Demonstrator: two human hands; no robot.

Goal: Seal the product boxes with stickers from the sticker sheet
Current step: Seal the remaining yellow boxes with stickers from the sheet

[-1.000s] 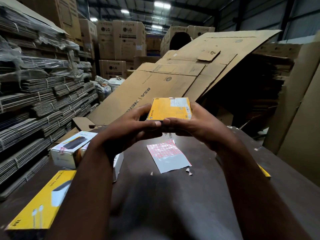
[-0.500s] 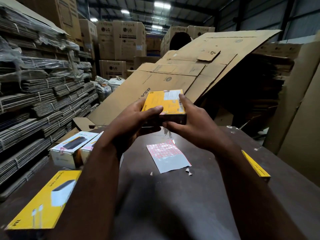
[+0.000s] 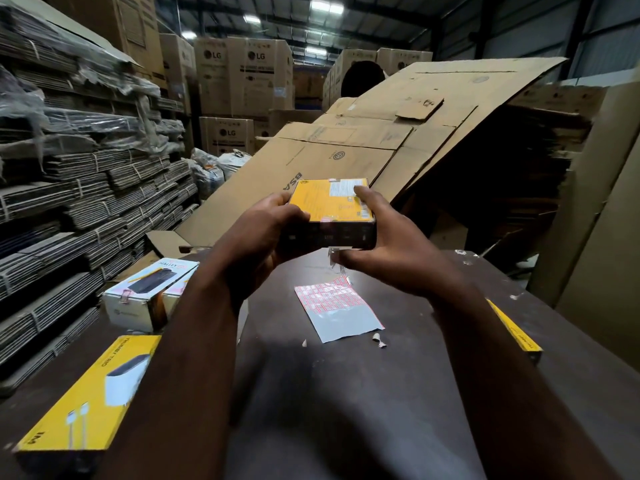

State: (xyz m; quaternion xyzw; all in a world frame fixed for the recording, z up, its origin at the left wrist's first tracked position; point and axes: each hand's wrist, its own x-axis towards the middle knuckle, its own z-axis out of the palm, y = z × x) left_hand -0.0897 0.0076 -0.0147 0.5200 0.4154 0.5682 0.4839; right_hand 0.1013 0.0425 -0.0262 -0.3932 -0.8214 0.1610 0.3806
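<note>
I hold a yellow product box (image 3: 330, 202) with a dark side face up over the table, its yellow printed face turned upward. My left hand (image 3: 258, 233) grips its left end, thumb on top. My right hand (image 3: 388, 244) holds the right end, thumb lying across the top near a white label. A small pale sticker shows on the box's near top edge. The sticker sheet (image 3: 334, 311), red-and-white stickers at its far half and bare grey backing nearer, lies flat on the table below the box.
The dark table (image 3: 346, 393) carries a long yellow box (image 3: 86, 393) at front left, a white box (image 3: 149, 296) behind it, and a yellow box edge (image 3: 512, 327) at right. Paper scraps (image 3: 379, 341) lie near the sheet. Cardboard stacks stand left; large flattened cartons lean behind.
The box has been turned in my hands so its dark side now faces me, and it sits a little farther right. My right thumb has come onto the top face.
</note>
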